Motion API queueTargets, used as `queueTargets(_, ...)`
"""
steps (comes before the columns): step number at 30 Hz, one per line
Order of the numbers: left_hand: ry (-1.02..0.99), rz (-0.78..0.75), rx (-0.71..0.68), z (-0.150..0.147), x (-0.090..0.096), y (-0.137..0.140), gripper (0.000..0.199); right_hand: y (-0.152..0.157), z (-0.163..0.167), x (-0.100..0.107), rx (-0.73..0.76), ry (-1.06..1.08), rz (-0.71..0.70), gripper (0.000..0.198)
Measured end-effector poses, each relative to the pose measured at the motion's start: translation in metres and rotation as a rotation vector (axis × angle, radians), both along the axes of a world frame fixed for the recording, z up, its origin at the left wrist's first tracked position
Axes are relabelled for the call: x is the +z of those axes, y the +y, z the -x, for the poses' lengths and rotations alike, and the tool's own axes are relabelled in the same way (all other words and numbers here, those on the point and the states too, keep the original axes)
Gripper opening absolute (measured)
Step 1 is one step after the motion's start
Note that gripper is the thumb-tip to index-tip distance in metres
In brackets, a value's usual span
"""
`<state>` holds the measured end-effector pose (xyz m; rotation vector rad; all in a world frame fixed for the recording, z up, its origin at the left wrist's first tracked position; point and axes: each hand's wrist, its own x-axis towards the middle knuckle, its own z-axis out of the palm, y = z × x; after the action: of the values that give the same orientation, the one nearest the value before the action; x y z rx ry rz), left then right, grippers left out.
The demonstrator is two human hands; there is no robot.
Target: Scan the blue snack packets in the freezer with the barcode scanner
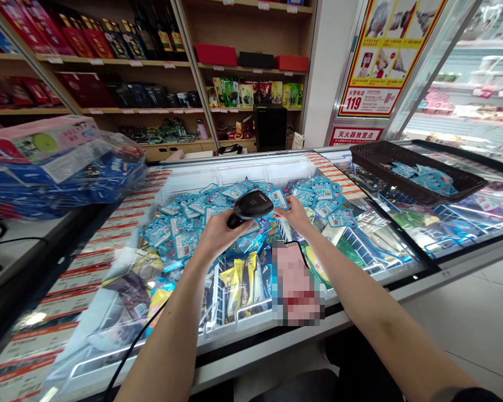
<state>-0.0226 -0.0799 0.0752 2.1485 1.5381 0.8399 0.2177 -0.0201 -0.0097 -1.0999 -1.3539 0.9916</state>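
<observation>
My left hand [222,234] grips a black handheld barcode scanner [254,205], its head tilted to the right over the freezer's glass top. Just right of it, my right hand [294,215] pinches a small blue packet [279,199] by its edge, close to the scanner's front. Beneath and around both hands lie many similar blue packets [188,234] with white barcode labels, in a loose heap on the glass. Another group of blue packets [324,195] lies to the right of my right hand. What is printed on the held packet is too small to read.
A phone [295,285] with a blurred screen lies near the front edge. A dark brown basket [465,190] with blue packets stands at the right. Plastic-wrapped boxes [62,167] are stacked at the left. A black cable [138,340] runs beside my left forearm. Shelves stand behind.
</observation>
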Motion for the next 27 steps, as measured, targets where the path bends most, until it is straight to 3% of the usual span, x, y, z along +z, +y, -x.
queueTargets(15,-0.040,-0.008,0.013,0.003,-0.003,0.004,0.051,-0.006,0.004,0.010,-0.033,0.067,0.017,0.042)
queueTargets(17,-0.041,-0.017,0.033,0.006,-0.005,0.007,0.050,-0.008,0.001,0.015,-0.125,-0.062,-0.016,0.038)
queueTargets(21,-0.042,-0.024,0.065,0.009,-0.008,0.011,0.049,-0.014,-0.018,0.032,-0.468,-0.573,-0.051,0.037)
queueTargets(24,-0.043,-0.015,0.071,0.009,-0.008,0.010,0.049,-0.019,-0.032,0.040,-0.617,-0.846,-0.013,0.044)
queueTargets(27,-0.014,-0.010,0.085,0.006,-0.005,0.008,0.048,-0.023,-0.035,0.041,-0.658,-1.011,-0.113,0.042)
